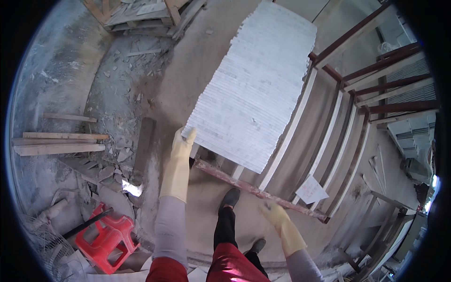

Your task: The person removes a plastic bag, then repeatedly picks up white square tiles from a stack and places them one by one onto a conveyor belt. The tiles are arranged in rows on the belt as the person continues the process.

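**Gloved hands at a stack of stone slabs on a metal rack**

Hands both wear yellow rubber gloves. Left hand (pixel 182 141) is up at about 11 o'clock from the person's feet, fingers curled over the lower left corner of the slab stack (pixel 256 84); grip looks closed on the nearest slab's edge. Right hand (pixel 275 212) sits low at about 4 o'clock, fingers loosely spread, touching or just above the rusty rack bar (pixel 253 190); cannot tell if it grips.

Left of frame, at 9 o'clock: loose timber planks (pixel 56 143) on rubble. At 7 o'clock: red plastic stool (pixel 105 239). Centre: the slabs stand on edge, leaning together on the dark red metal rack (pixel 376 94), which runs off toward 2 o'clock. A pale paper sheet (pixel 311 190) lies at 4 o'clock, beside the bar.

Progress, as a judgement: the stack looks full and tight, no slab drawn clear. Only a hold on the end slab is made; any lifting or shifting is not yet done.
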Motion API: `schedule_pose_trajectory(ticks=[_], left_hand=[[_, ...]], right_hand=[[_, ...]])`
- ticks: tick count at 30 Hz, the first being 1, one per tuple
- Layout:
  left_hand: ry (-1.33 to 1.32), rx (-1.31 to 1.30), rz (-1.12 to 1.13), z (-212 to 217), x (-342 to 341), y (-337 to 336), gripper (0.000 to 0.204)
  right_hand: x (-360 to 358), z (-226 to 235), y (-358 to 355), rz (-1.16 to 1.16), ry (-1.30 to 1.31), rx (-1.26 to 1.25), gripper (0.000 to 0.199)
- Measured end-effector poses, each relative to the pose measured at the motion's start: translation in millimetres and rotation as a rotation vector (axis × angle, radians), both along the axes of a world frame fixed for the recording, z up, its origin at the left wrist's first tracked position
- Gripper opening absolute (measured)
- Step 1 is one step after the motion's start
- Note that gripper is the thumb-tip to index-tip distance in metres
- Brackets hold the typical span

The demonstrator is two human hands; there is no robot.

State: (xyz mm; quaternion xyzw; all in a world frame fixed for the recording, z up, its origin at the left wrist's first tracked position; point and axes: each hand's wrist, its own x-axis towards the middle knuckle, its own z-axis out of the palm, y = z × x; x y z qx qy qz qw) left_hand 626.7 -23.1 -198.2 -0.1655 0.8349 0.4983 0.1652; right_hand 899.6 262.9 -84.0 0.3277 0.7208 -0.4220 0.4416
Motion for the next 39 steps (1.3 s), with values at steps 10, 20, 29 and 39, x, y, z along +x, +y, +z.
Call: schedule_pose_trajectory(ticks=[10,20,29,39], left_hand=[[0.027,0.03,0.183,42.3,27.8,12.5,0.054],[-0.026,0.42,0.12,35.1,60.7,-34.1,0.007],[0.019,0.307,0.322,62.3,120.2,-7.6,0.016],[-0.284,0.33,0.359,174.6,259.4,76.8,0.011]], right_hand=[[-88.2,-54.4,-26.5,-0.175,0.131,0.264,0.05],[-48.9,-92.6,-45.9,-0.009,0.912,0.111,0.064],[-18.3,-67.2,-6.0,-0.228,0.81,-0.153,0.042],[169.1,118.6,4.5,-0.842,0.564,0.028,0.022]])
